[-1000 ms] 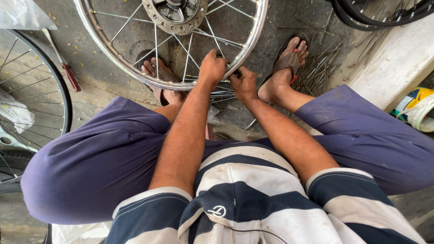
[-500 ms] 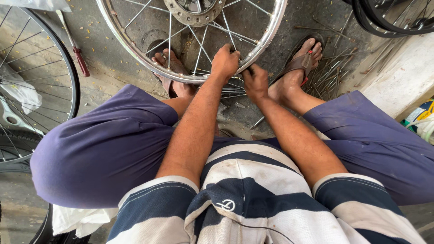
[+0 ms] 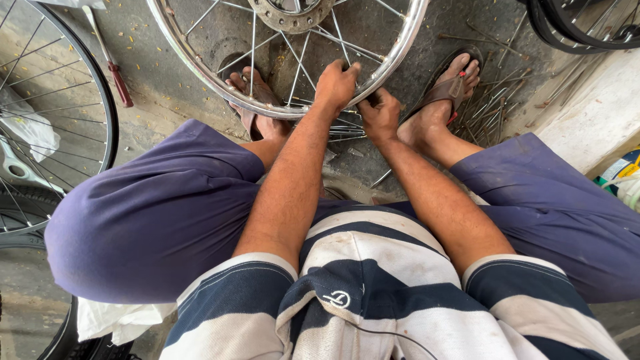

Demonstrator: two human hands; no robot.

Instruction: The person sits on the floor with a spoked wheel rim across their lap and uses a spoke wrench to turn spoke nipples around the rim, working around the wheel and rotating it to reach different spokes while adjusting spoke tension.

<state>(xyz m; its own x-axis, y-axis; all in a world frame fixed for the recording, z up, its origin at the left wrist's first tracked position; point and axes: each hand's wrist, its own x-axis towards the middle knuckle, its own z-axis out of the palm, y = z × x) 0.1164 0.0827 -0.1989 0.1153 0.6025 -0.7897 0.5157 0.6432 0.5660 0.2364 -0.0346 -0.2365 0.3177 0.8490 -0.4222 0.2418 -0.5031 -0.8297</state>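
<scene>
A shiny spoked wheel rim [image 3: 200, 63] with a metal hub [image 3: 293, 12] stands on the concrete floor between my two sandalled feet. My left hand [image 3: 335, 83] grips the lower edge of the rim, fingers curled over it among the spokes. Just to its right, my right hand [image 3: 380, 115] is closed low at the rim's edge; whether it pinches a spoke or a small tool I cannot tell. Both forearms reach forward over my knees in purple shorts.
A second spoked wheel with a tyre [image 3: 110, 127] leans at the left. A red-handled screwdriver [image 3: 113, 70] lies on the floor beside it. Loose spokes [image 3: 500, 107] are scattered at the right near a white wall edge [image 3: 593, 113]. Black tyres [image 3: 573, 27] sit top right.
The view has shifted so the rim and hands sit further right and lower in frame. Both hands have stayed on the rim's lower edge, close together.
</scene>
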